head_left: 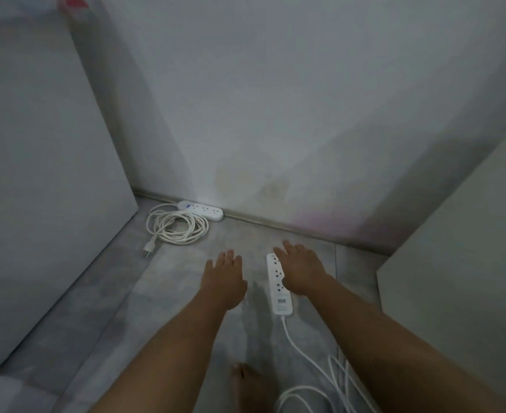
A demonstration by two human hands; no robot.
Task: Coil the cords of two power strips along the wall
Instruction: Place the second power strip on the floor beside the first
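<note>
Cord in white plastic sheathing (pixel 294 342), trailing loose over the grey floor (pixel 186 308) from the long white plastic power strip (pixel 279 283), looks light, limp yet springy, best gathered beside the strip, where left hand (pixel 224 278) and right hand (pixel 301 271) reach flat, each grip apart and empty.

Head view (sole camera): looks forward-down at floor (pixel 186 293), wall (pixel 275 114) close.

Right hand (pixel 301 271) covers part of the near power strip (pixel 279 293); its cord (pixel 290 338), behind that hand, runs off the bottom edge.
</note>
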